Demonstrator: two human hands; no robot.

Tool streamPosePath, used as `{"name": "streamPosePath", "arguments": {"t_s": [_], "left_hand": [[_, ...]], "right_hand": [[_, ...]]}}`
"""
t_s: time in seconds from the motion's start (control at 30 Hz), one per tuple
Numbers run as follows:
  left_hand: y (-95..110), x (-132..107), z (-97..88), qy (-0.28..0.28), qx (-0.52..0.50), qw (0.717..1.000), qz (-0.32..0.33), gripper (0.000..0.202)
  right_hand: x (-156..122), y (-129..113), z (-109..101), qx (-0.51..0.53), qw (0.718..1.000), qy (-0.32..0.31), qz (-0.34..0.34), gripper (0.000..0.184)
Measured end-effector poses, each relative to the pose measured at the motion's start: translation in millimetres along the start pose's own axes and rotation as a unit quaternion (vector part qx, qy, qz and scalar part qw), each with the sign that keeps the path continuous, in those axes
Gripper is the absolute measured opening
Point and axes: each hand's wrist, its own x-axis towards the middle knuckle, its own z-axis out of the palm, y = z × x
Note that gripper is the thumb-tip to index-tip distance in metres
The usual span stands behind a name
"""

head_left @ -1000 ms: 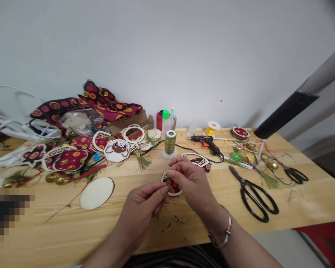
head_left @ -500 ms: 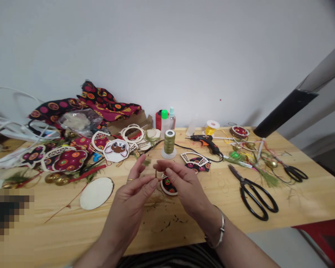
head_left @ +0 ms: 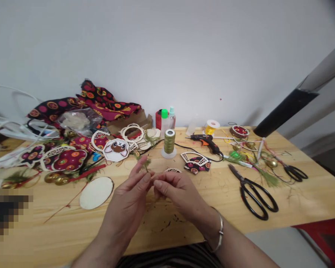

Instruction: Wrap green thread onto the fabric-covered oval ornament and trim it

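Pinched together, thumb to finger, on the left hand (head_left: 130,197), and likewise closed on the right hand (head_left: 181,191), with both sets of fingers (head_left: 160,187) almost meeting. Cannot tell the thing between: too small and too well covered, though probably something fine, judging by the delicate grip. Best to pinch near the very tips, press lightly but evenly, and move one hand at a time against a steady other. Worth bracing the forearms on the edge of the worktop (head_left: 226,197) to calm any shake.

Reading clockwise from the fingertips, with twelve toward the wall: at two, just beside the right hand, the openwork piece (head_left: 174,170), mostly hidden behind the knuckles. Mind not to nudge or snag its rim. At one, farther off, the spool of olive thread (head_left: 170,144), upright. Toward two, farther out, the fan-shaped piece (head_left: 195,168) and, beyond, the glue gun (head_left: 209,143); take care to stay clear of the nozzle, possibly hot. At three, well apart, the large scissors (head_left: 243,182). At five, dark scraps (head_left: 176,218), better brushed aside. Near nine, the pale oval disc (head_left: 96,192); at eleven, close by, a green tassel (head_left: 147,163), easily caught on the raised left finger.
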Motion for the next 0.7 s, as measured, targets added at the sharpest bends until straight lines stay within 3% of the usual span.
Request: {"name": "streamPosePath", "arguments": {"t_s": [0.1, 0.3, 0.7], "left_hand": [[2.3, 2.5, -1.3, -0.006, 0.03, 0.999, -0.01, 0.01], [12.6, 5.5, -3.5, -0.022, -0.003, 1.0, 0.004, 0.008], [28.0, 12.8, -7.9, 0.03, -0.028, 0.999, 0.035, 0.021]], "right_hand": [[-3.2, -2.5, -4.1, -0.071, 0.997, 0.025, 0.018, 0.022], [-8.1, -6.0, -18.0, -0.112, 0.993, 0.035, 0.035, 0.023], [-14.2, -8.1, -40.4, -0.229, 0.973, 0.041, 0.016, 0.012]]}}
